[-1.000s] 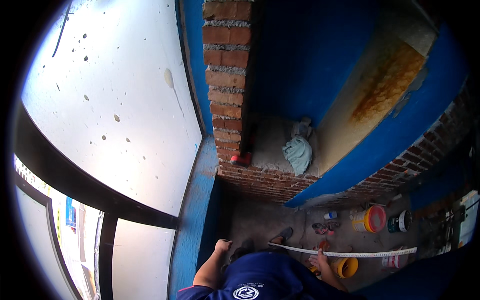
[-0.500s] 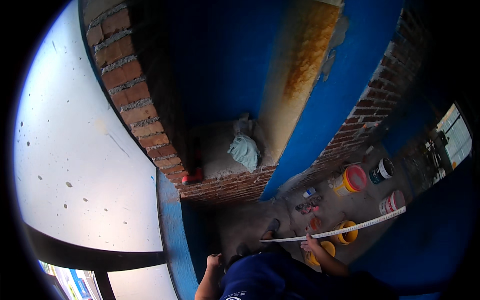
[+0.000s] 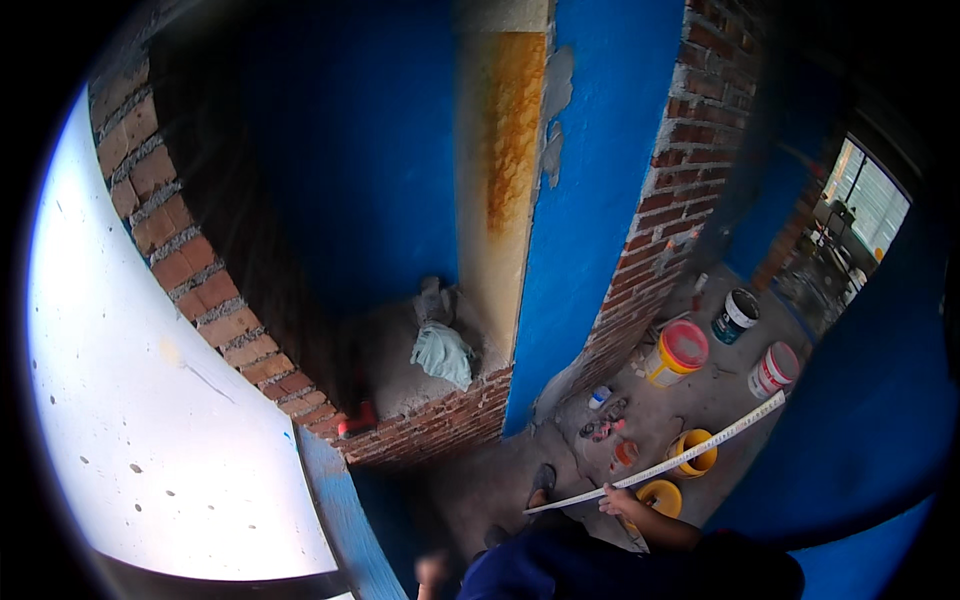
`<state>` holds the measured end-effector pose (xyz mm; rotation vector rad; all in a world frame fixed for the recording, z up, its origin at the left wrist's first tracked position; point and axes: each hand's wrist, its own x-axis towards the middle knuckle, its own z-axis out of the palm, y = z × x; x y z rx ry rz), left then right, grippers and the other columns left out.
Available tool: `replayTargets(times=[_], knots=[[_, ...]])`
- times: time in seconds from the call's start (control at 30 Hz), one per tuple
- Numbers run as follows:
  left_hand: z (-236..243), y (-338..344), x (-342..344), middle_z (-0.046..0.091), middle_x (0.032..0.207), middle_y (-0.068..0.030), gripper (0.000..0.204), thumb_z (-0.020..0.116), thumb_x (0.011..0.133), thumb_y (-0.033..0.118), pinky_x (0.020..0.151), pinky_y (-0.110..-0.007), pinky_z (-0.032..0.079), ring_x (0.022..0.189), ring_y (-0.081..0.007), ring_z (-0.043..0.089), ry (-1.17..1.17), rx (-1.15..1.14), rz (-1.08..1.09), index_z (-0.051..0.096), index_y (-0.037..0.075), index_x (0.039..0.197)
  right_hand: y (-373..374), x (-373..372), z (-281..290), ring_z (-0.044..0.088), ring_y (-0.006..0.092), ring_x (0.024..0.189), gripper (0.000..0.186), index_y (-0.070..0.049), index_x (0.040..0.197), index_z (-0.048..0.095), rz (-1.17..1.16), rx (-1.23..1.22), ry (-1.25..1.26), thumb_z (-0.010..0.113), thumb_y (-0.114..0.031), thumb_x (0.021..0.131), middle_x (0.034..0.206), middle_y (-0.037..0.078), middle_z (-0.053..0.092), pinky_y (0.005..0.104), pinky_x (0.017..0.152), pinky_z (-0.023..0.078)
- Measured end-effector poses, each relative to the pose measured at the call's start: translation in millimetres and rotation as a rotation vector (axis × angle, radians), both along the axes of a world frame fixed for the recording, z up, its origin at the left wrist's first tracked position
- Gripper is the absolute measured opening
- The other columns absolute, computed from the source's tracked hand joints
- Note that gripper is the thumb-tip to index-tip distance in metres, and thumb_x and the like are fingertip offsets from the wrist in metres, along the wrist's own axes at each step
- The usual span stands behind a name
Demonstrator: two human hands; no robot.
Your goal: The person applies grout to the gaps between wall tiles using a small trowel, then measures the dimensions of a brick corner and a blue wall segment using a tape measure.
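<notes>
A long, straight white measuring stick (image 3: 690, 455) with ruler-like marks slants from beside my foot up to the right. My right hand (image 3: 620, 502) grips it near its lower end, the fingers closed about its edge. At the lower edge, left of my dark blue clothing (image 3: 560, 565), my left hand (image 3: 433, 570) is smeared by motion, so its fingers cannot be made out. A yellow bucket (image 3: 660, 492) stands just beneath my right hand, partly covered by the arm. Another yellow bucket (image 3: 706, 462) is beside the stick.
A brick ledge (image 3: 430, 430) ahead bears a pale cloth (image 3: 443, 355) and a red tool (image 3: 357, 420). On the floor at right are a red-lidded yellow bucket (image 3: 678, 352), a dark bucket (image 3: 736, 315) and a white bucket (image 3: 774, 370). A blue wall (image 3: 600, 200) stands ahead.
The view has turned, so the ledge and walls appear further left and lower. My left hand has dropped toward the lower edge and blurred. My right hand keeps its hold on the measuring stick.
</notes>
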<state>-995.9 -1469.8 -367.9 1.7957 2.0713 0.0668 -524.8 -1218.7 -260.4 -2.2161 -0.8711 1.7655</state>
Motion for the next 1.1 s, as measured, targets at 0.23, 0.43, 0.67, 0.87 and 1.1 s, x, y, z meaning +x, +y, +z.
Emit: replayTargets(times=[0.23, 0.43, 0.67, 0.87, 1.1], knots=[[-13, 12, -17, 0.063, 0.069, -0.0058, 0.02, 0.055, 0.09, 0.025, 0.046, -0.032, 0.046, 0.055, -0.0204, 0.058, -0.617, -0.235, 0.626, 0.064, 0.013, 0.104, 0, -9, -5, 0.066, 0.0192, 0.065, 0.044, -0.007, 0.112, 0.054, 0.037, 0.07, 0.062, 0.046, -0.047, 0.094, 0.09, 0.01, 0.067, 0.0283, 0.051, 0.049], [-3, 13, -23, 0.067, 0.081, -0.0125, 0.026, 0.049, 0.088, 0.027, 0.056, -0.044, 0.049, 0.067, -0.0297, 0.064, -0.137, -0.171, 0.17, 0.063, 0.02, 0.109, 19, -2, 12, 0.058, 0.0149, 0.053, 0.041, -0.005, 0.08, 0.061, 0.075, 0.427, -0.212, 0.057, -0.044, 0.09, 0.068, 0.005, 0.061, 0.0311, 0.05, 0.046], [12, 109, 4, 0.064, 0.079, -0.0111, 0.022, 0.049, 0.087, 0.026, 0.053, -0.041, 0.048, 0.064, -0.0277, 0.061, -0.687, -0.372, 0.484, 0.061, 0.018, 0.104, 93, -2, 133, 0.064, 0.0169, 0.055, 0.047, 0.003, 0.084, 0.062, -0.248, 0.788, 0.012, 0.052, -0.041, 0.093, 0.069, 0.012, 0.066, 0.0307, 0.053, 0.049], [33, 178, 42, 0.062, 0.076, -0.01, 0.019, 0.048, 0.087, 0.025, 0.051, -0.039, 0.046, 0.062, -0.0261, 0.059, -0.801, -0.427, 0.464, 0.06, 0.016, 0.099, 135, -6, 215, 0.065, 0.0157, 0.063, 0.036, 0.002, 0.099, 0.057, -0.288, 0.814, 0.39, 0.047, -0.032, 0.098, 0.078, 0.01, 0.065, 0.0251, 0.053, 0.052], [43, 226, 78, 0.058, 0.073, -0.0087, 0.017, 0.048, 0.086, 0.024, 0.049, -0.036, 0.044, 0.059, -0.0241, 0.056, -0.853, -0.474, 0.445, 0.059, 0.014, 0.093, 199, -28, 260, 0.063, 0.0119, 0.06, 0.027, -0.004, 0.099, 0.056, -0.315, 0.888, 0.609, 0.049, -0.03, 0.097, 0.075, 0.006, 0.063, 0.0217, 0.05, 0.05]])
